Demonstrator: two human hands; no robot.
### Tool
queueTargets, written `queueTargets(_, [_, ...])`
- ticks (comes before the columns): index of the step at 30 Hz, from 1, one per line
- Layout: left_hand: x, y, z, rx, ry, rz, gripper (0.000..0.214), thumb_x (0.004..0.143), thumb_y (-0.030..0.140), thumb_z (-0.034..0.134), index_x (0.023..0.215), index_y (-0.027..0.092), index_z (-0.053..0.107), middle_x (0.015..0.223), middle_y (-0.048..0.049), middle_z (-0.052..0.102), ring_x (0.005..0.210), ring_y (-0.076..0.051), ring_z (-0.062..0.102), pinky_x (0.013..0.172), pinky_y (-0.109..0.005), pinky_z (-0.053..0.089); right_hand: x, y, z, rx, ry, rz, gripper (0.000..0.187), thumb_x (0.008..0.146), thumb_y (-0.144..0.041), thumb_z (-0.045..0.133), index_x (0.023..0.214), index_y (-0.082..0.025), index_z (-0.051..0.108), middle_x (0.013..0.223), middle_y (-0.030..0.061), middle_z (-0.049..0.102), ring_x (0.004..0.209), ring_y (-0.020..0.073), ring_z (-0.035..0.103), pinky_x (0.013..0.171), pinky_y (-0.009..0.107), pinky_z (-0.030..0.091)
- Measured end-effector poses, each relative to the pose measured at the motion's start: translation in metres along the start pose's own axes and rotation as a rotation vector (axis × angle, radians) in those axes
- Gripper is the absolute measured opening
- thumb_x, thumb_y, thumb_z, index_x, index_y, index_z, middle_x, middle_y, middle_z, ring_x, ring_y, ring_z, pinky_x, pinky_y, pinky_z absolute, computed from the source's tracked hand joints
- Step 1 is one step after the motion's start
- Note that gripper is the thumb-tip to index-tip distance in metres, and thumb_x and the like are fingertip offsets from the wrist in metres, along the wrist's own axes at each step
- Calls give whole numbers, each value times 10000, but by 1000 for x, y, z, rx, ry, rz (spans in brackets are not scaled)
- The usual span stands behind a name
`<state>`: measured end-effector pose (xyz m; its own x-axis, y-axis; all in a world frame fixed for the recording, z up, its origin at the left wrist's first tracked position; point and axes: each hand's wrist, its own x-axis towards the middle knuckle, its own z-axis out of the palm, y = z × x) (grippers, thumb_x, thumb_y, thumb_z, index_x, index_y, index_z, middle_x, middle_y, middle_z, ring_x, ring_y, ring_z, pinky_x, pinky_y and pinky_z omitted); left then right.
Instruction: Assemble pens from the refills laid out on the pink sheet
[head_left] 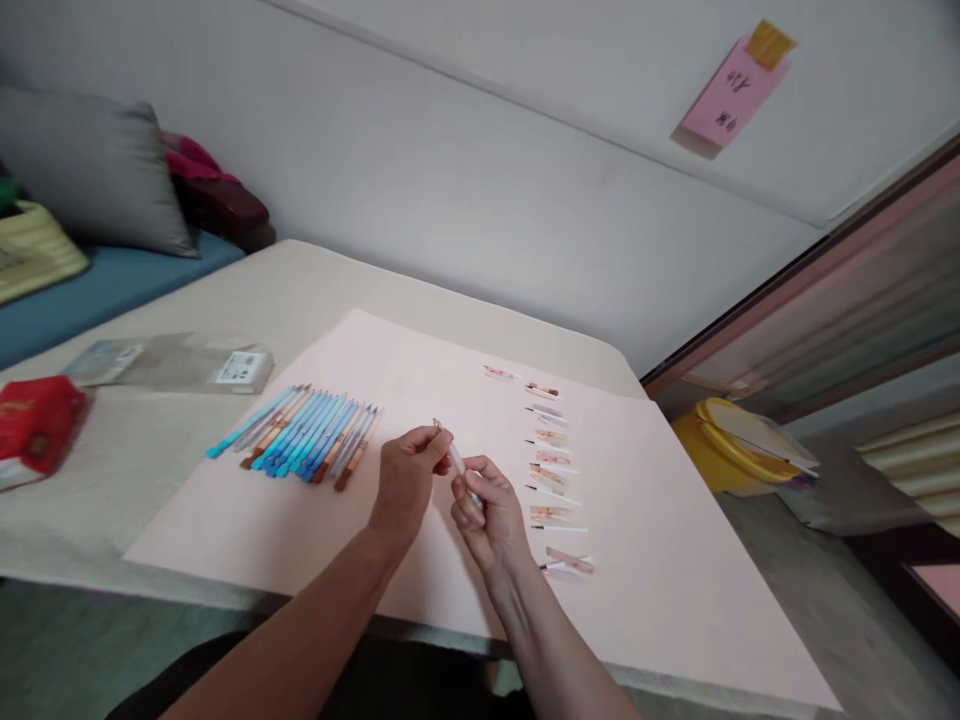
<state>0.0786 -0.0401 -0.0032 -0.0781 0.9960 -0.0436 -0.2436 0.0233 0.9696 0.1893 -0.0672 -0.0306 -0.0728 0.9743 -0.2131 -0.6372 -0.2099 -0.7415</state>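
Note:
Over the middle of the pink sheet, both my hands are closed on one slim, pale pen (457, 461). My left hand (411, 465) pinches its upper end, where a small metallic tip shows. My right hand (487, 505) wraps the lower part of the barrel, and its fingers hide some of it. Left of my hands lies a row of several pens (307, 430) with blue, grey and brown barrels. To the right, a column of thin white refills with dark tips (559, 528) lies beside short patterned pieces (551, 512), too small to make out fully.
A pink sheet (675, 560) covers much of the cloth-topped table (420, 285). At the left are a clear plastic bag (180, 362) and a red packet (41, 420). A grey cushion (105, 175) rests on a blue seat. A yellow bucket (720, 450) stands right of the table.

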Motion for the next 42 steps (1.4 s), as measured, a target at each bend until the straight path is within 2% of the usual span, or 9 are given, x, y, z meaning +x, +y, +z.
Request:
queueTargets(8, [-1,-3,0,17,11,-1,260,728,386,611,590,167,625,521,7,523,517,-113,471,532,-240,402,-3,0,0,-288,48,-211,137,751,-256,634,829,-166,566,551,-39,570,330,9,234,372,173,133])
queueTargets(13, [-2,-2,2,-12,25,-40,248,709,382,626,587,165,628,521,7,527,512,-113,475,531,-240,401,-10,5,-3,-689,137,-465,167,779,-302,615,882,-173,589,617,-22,568,508,84,452,473,206,337])
queueTargets(15, [-2,-2,1,-32,16,-42,242,704,380,630,592,165,629,526,7,528,514,-111,471,528,-239,396,-11,7,-2,-719,164,-510,169,777,-305,615,885,-177,589,633,-16,571,545,97,476,493,213,357])
queueTargets(17, [-1,-1,0,-51,-7,-35,243,708,379,629,594,165,623,527,8,526,515,-109,466,526,-239,392,-10,6,1,-572,146,-412,156,770,-297,619,865,-181,573,611,-26,565,452,67,405,424,192,296])
queueTargets(21, [1,2,-3,-48,-70,-7,260,738,378,605,590,164,599,520,12,512,512,-108,459,530,-244,388,-4,2,1,-54,-23,37,143,741,-258,626,790,-183,515,540,-65,526,321,2,146,340,155,119])
queueTargets(24, [1,4,-2,-21,-94,11,263,746,363,592,568,169,584,520,12,512,514,-107,449,523,-239,371,-1,2,-4,172,-105,210,150,733,-226,635,766,-173,498,543,-81,508,317,-14,105,327,135,87])
queueTargets(31, [-11,11,6,21,-119,111,160,734,274,596,599,190,611,528,22,521,529,-110,459,540,-226,368,7,0,-22,142,-258,171,136,715,-233,628,782,-175,524,512,-80,528,284,-10,139,321,140,107])
queueTargets(36, [-22,16,8,39,-174,187,104,735,249,611,652,187,622,663,-2,608,617,-130,536,615,-231,413,13,-5,-32,103,-366,132,130,689,-238,631,766,-180,543,452,-85,503,272,-3,146,320,136,125])
queueTargets(42, [-27,16,7,81,-225,260,119,775,242,573,689,171,615,678,0,592,639,-121,528,621,-225,412,15,-5,-36,133,-415,120,144,655,-226,664,699,-170,538,437,-86,490,266,-6,151,302,123,124])
